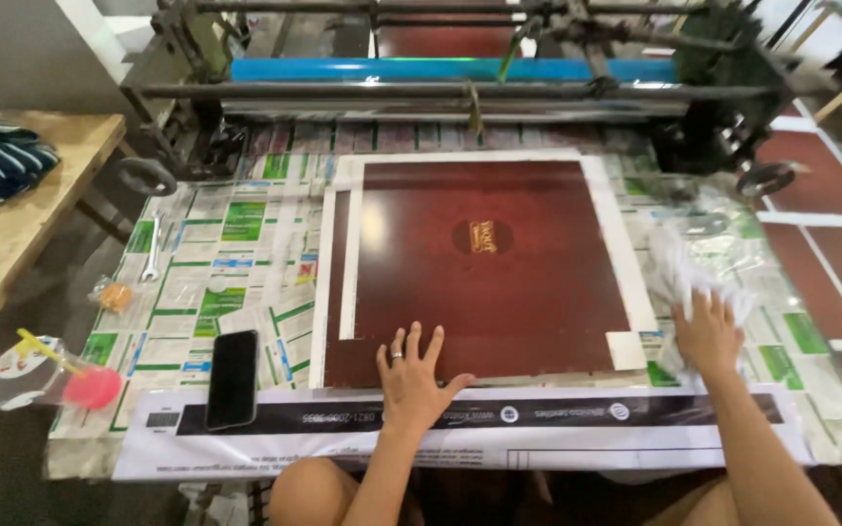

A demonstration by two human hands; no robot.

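Left hand (411, 375): lay flat, fingers spread, gripping nothing, on the dark red printed sheet (489, 263).
Right hand (706, 336): at 3 o'clock of the sheet, pressed open on a crumpled white cloth (679, 273).

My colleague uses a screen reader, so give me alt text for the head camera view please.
A person's left hand presses flat on the near edge of a dark red printed sheet on a paper-covered worktable, while the right hand rests on a white cloth. A black phone and a plastic cup lie at left, a roller machine behind.
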